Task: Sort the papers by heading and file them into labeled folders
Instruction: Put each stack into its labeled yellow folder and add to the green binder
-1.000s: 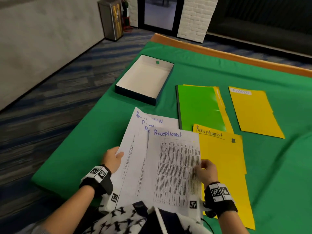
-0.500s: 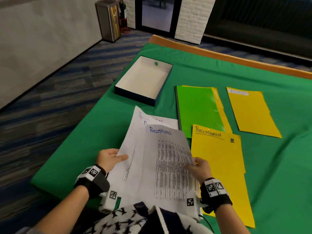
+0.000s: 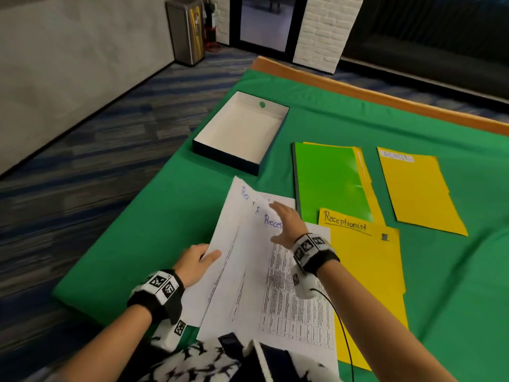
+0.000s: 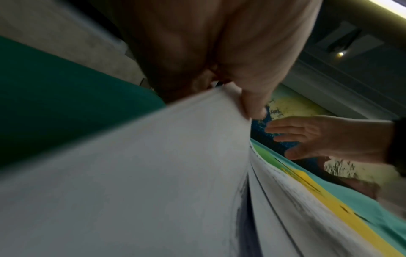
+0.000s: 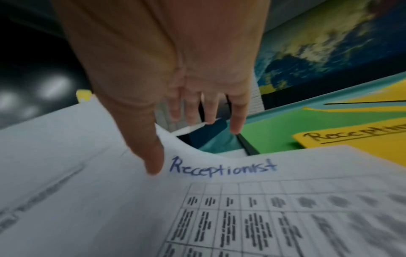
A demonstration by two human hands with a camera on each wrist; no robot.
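Observation:
A fanned stack of white papers (image 3: pixel 256 271) lies at the near edge of the green table; the top sheet (image 5: pixel 241 200) is headed "Receptionist" over a printed table. My left hand (image 3: pixel 197 261) pinches the stack's left edge, thumb on top (image 4: pixel 252 104). My right hand (image 3: pixel 286 221) hovers flat with straight fingers above the sheets' top ends, holding nothing. Right of the stack lies a yellow folder (image 3: pixel 366 277) labelled "Receptionist". Behind it lie a green folder (image 3: pixel 327 180) and a yellow folder (image 3: pixel 418 191) labelled "ADMIN".
An open, empty white box with dark sides (image 3: pixel 242 130) stands at the back left of the table. The table's left edge (image 3: pixel 143 238) drops to carpeted floor. A metal bin (image 3: pixel 186 28) stands by the far wall.
My right hand let go of the top sheet's right edge and moved up and left over the headings. The top sheet settled flat on the stack. My left hand kept its grip.

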